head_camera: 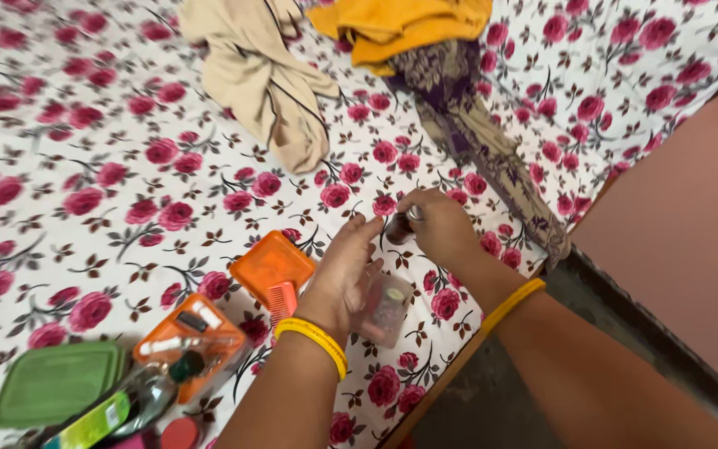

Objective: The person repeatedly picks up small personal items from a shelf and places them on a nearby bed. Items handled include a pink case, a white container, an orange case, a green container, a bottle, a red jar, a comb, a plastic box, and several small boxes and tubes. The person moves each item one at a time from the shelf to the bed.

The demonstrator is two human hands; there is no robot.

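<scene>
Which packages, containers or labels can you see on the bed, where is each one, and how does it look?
Clear plastic box: under the left hand, small, see-through.
Small dark bottle: in the right hand, metal cap.
Orange lid: left of the hands, flat, square.
Orange box: lower left, open, holding small items.
Green container: bottom left corner, rectangular.
Green-labelled tube: bottom edge, blurred.

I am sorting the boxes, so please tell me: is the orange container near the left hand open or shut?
Open. The orange container shows small items inside it, and an orange lid lies apart beside it.
</scene>
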